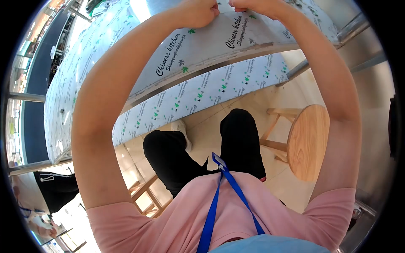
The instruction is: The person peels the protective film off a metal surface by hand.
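Observation:
Both bare hands are at the top edge of the head view, over a table covered with a printed "Chinese kitchen" sheet [147,90]. My left hand [200,12] rests on the sheet with its fingers curled closed. A short gap to the right, my right hand [253,6] is also closed, thumb and fingers together. The fingertips of the two hands point toward each other without touching. What either hand holds, if anything, is too small or cut off by the frame to make out.
A round wooden stool [310,143] stands at the right below the table. Another wooden stool [147,196] is partly hidden at lower left. A lower shelf [190,99] carries the same printed sheet. Another person's dark clothing [57,189] shows at far left.

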